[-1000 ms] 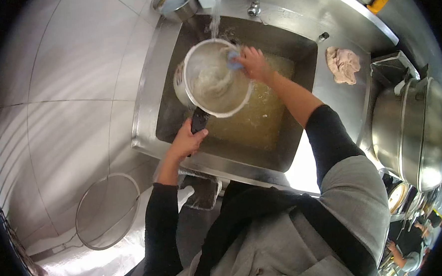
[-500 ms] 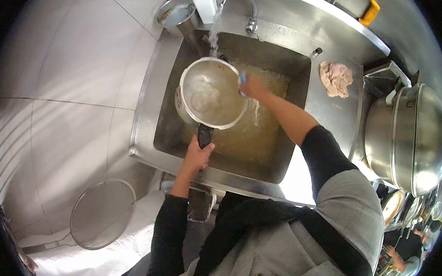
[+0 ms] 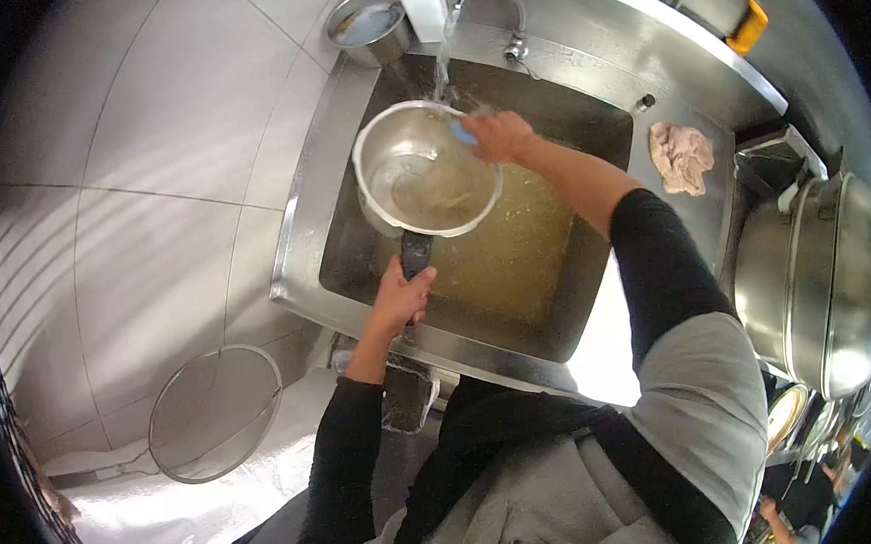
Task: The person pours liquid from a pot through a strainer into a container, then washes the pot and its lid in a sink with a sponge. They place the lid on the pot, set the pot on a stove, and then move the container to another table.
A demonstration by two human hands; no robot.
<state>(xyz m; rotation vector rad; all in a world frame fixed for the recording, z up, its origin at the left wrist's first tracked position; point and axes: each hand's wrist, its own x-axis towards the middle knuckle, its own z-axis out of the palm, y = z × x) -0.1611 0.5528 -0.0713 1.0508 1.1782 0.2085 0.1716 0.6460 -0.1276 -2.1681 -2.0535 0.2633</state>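
Note:
My left hand (image 3: pixel 403 295) is wrapped round the black handle of a metal pot (image 3: pixel 384 198), which is held over the sink (image 3: pixel 603 179). The pot's mouth faces up toward me, with a little water inside. At the pot's far right rim, my right hand (image 3: pixel 500 137) is closed on a blue sponge (image 3: pixel 463 132), partly hidden by the fingers. Water runs from the curved tap (image 3: pixel 518 12) just beyond the pot's rim. Cloudy yellowish water (image 3: pixel 515 278) covers the sink bottom.
A metal container (image 3: pixel 372 41) and a white bottle (image 3: pixel 425 7) stand behind the sink. A crumpled cloth (image 3: pixel 682 159) lies on the right ledge, near large metal pots (image 3: pixel 801 287). A strainer (image 3: pixel 216 413) is at lower left. Another person's arm (image 3: pixel 779 528) shows at lower right.
My right hand has moved with the sponge along the pot's rim toward the tap. Much of the water in the pot is gone. The whole view has shifted slightly.

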